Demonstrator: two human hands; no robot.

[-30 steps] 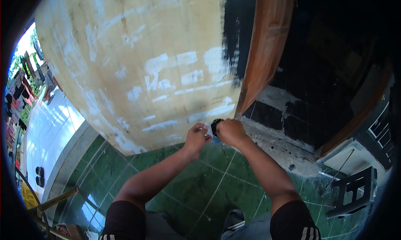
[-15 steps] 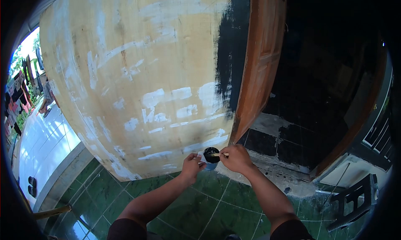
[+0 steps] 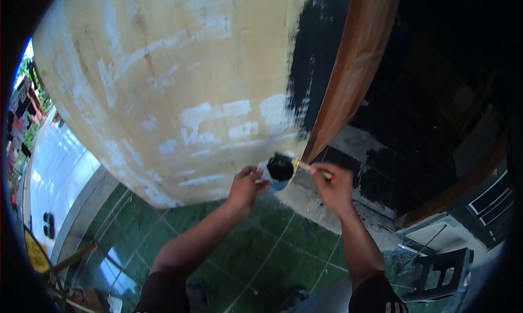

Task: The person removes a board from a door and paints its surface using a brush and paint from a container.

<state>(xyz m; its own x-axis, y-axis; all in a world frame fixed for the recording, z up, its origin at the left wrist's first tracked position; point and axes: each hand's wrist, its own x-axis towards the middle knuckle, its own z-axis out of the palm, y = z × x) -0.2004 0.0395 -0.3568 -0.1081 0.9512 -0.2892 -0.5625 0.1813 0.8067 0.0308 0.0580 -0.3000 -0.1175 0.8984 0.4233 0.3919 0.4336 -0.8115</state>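
My left hand [image 3: 247,190] is closed around the side of a small paint can [image 3: 280,185], bluish below and filled with black paint. A whitish flap shows between my fingers and the can. In my right hand [image 3: 334,186] is a paintbrush [image 3: 305,166] with a pale handle and a red end, gripped near that end. Its dark bristles lie over the far rim of the can. Behind the can stands a wooden panel [image 3: 234,79], yellowish with white patches. A strip of black paint [image 3: 329,57] with a ragged left edge covers the panel's right side.
A brown wooden door frame [image 3: 348,84] borders the dark doorway on the right. Green tiles [image 3: 239,253] cover the floor under me. A dark plastic stool [image 3: 444,275] stands at lower right, sandals [image 3: 49,226] lie at left, and a wooden bar [image 3: 73,258] juts in at lower left.
The brush has come up from inside the can to its rim, and my right hand has drawn back right along the handle. Both hands and the can sit higher in view.
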